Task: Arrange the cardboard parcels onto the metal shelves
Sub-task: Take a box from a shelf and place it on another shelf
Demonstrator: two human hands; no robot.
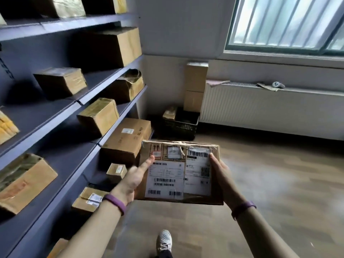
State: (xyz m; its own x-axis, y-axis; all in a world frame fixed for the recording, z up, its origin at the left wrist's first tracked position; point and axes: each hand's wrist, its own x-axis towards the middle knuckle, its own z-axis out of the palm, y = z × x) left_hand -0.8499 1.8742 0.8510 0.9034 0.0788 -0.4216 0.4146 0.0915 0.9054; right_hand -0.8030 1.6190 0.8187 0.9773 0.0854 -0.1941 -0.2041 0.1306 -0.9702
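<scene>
Holding a parcel (179, 172) beside the metal shelves (61, 112), left hand (134, 180) and right hand (220, 174) at opposite edges, thumbs pressed on top, fingers hidden beneath; best kept level, slid into a shelf gap

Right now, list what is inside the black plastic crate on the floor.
In the black plastic crate, a small taped cardboard parcel sits at left; shadow hides the rest.

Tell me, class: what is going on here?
A person stands beside metal shelves, holding a flat, labelled parcel in the air, label side up. The left grip and right grip hold its opposite side edges, thumbs on top. It is not on a shelf yet. Other parcels already sit on several shelves, and a black crate stands by the far wall.
</scene>
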